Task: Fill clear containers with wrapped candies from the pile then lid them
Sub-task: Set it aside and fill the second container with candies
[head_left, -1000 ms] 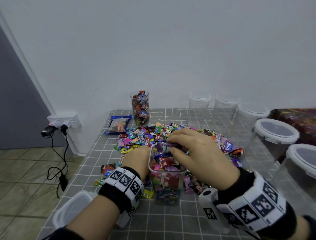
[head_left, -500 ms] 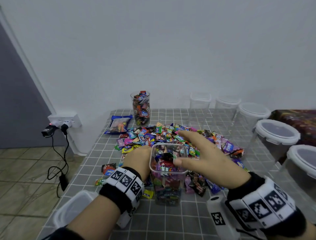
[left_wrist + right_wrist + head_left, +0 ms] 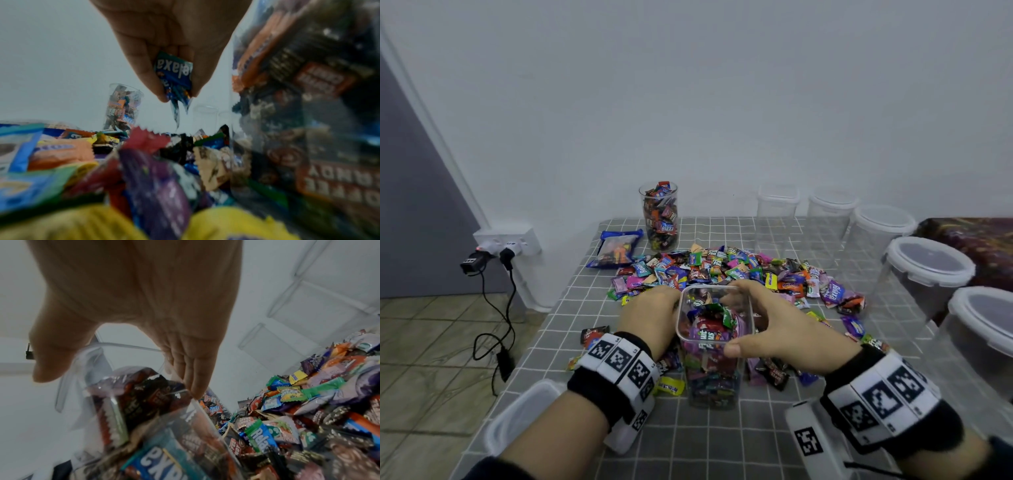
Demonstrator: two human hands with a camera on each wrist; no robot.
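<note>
while the right hand [image 3: 784, 332] spans the rim of the candy-filled clear container [image 3: 714, 346] between thumb and fingers, the left hand [image 3: 650, 317], just beside its other wall, pinches a blue wrapped candy [image 3: 174, 73]; beyond both hands the candy pile [image 3: 739, 270] covers the surface [image 3: 722, 445].

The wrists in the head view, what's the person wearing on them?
Both forearms are bare. The left wrist and the right wrist each carry a black cuff wrapped by a band of white blocks printed with black square code markers. A white box with another such marker hangs under the right wrist. A dark sleeve edge shows at the frame's bottom.
</note>
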